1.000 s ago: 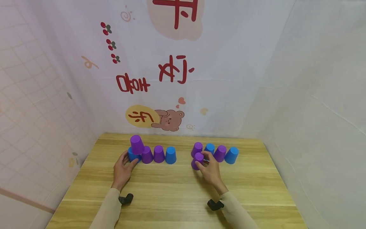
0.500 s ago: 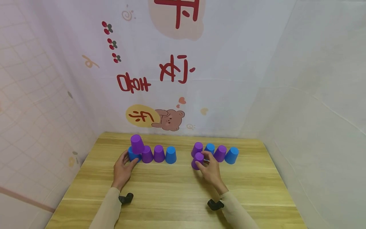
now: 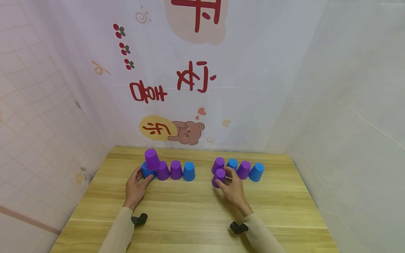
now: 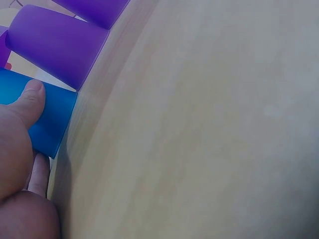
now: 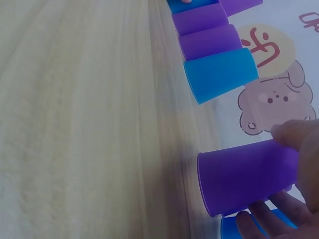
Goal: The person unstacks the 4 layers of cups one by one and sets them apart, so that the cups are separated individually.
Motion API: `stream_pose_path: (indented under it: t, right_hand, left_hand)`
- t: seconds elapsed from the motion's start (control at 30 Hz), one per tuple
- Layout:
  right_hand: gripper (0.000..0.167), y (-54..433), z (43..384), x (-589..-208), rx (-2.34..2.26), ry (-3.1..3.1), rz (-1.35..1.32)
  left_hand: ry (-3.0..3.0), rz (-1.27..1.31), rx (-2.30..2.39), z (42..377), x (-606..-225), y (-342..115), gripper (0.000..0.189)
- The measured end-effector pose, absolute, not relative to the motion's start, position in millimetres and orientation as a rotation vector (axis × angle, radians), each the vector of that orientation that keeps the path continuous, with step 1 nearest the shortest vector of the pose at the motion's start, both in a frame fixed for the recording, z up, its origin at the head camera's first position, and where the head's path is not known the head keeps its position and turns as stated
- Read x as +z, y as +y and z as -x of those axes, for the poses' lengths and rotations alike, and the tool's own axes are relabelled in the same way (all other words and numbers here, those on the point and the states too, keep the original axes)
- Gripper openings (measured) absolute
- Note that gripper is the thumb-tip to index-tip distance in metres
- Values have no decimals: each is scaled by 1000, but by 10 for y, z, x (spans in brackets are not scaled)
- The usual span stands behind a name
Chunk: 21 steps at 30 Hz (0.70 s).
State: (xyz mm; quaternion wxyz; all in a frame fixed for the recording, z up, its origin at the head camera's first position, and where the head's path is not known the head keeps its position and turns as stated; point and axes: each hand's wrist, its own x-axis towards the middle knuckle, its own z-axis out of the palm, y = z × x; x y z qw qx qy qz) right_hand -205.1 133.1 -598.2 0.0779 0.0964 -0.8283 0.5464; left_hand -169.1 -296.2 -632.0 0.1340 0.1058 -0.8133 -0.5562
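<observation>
My left hand point(image 3: 136, 188) holds a blue cup point(image 3: 147, 170), upside down at the left end of the left row, its thumb point(image 4: 33, 99) along the cup's side. One purple cup point(image 3: 152, 160) sits upside down on top, over the blue cup and the purple cup point(image 3: 162, 171) beside it. Another purple cup point(image 3: 176, 170) and a blue cup point(image 3: 189, 171) continue this row. My right hand point(image 3: 233, 189) grips an upside-down purple cup point(image 5: 249, 174) between thumb and fingers. It is in front of the right row's purple cup point(image 3: 218, 164) and overlaps it in the head view.
Right of that purple cup stand a blue cup point(image 3: 232, 163), a purple cup point(image 3: 243, 170) and a blue cup point(image 3: 256, 172). A gap separates the two rows on the wooden table point(image 3: 190, 218). White printed cloth point(image 3: 253, 88) rises behind and at both sides.
</observation>
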Motion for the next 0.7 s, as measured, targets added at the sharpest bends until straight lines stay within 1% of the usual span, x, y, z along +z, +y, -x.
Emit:
stream_pose_path:
  t: [0.2,0.7]
  right_hand:
    - [76,1338,2020,-5989,1603,-2488,-304]
    - [85,1392,1905,-5899,1565,-2490,-365]
  left_hand:
    - [-2362,-320,-1620,1692,-6320,-2964,76]
    - [-2358,-305,-1605,1701,-6333,-2971,75]
